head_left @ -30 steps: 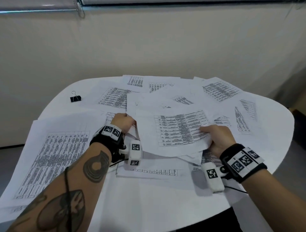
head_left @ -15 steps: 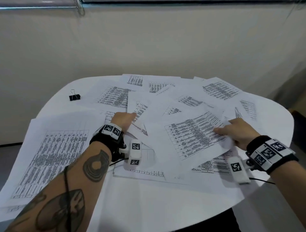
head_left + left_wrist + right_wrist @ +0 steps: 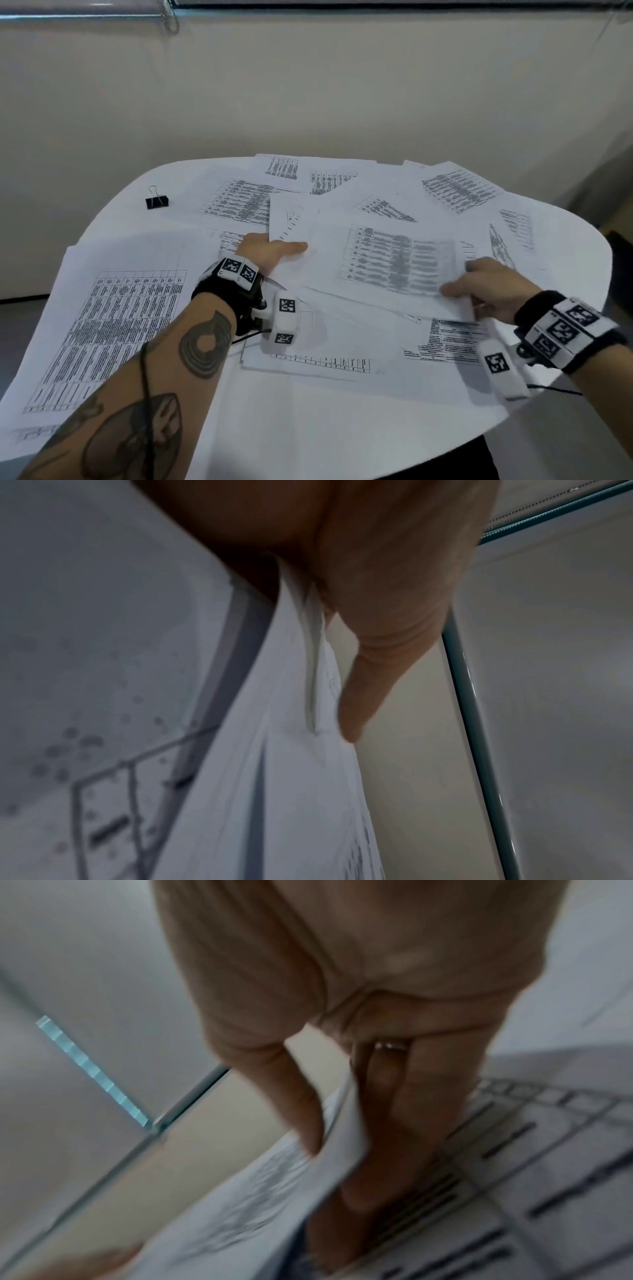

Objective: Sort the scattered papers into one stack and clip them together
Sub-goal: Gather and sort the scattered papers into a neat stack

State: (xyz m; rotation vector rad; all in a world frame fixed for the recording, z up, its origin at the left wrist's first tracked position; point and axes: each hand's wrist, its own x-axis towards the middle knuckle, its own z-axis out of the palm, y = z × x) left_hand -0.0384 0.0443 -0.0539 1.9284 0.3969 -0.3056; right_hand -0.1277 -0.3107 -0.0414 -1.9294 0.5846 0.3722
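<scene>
Printed sheets lie scattered over a white round table (image 3: 308, 428). My left hand (image 3: 274, 248) grips the left edge of a small bundle of papers (image 3: 291, 222), with the thumb lying on top; in the left wrist view the bundle (image 3: 291, 791) sits pinched between thumb and fingers. My right hand (image 3: 462, 287) pinches the right edge of a sheet with a printed table (image 3: 394, 263), which lies over the bundle. The right wrist view shows that sheet (image 3: 274, 1191) with the thumb above and the fingers below. A black binder clip (image 3: 157, 201) sits alone at the far left.
A large printed sheet (image 3: 113, 325) hangs over the table's left edge. More sheets (image 3: 459, 192) cover the far right side. A cream wall (image 3: 308, 102) stands close behind the table. Bare tabletop shows near the front edge.
The sheet in my right hand has turned from tilted to square and slid left over the bundle. My left thumb has stretched out onto the bundle's top.
</scene>
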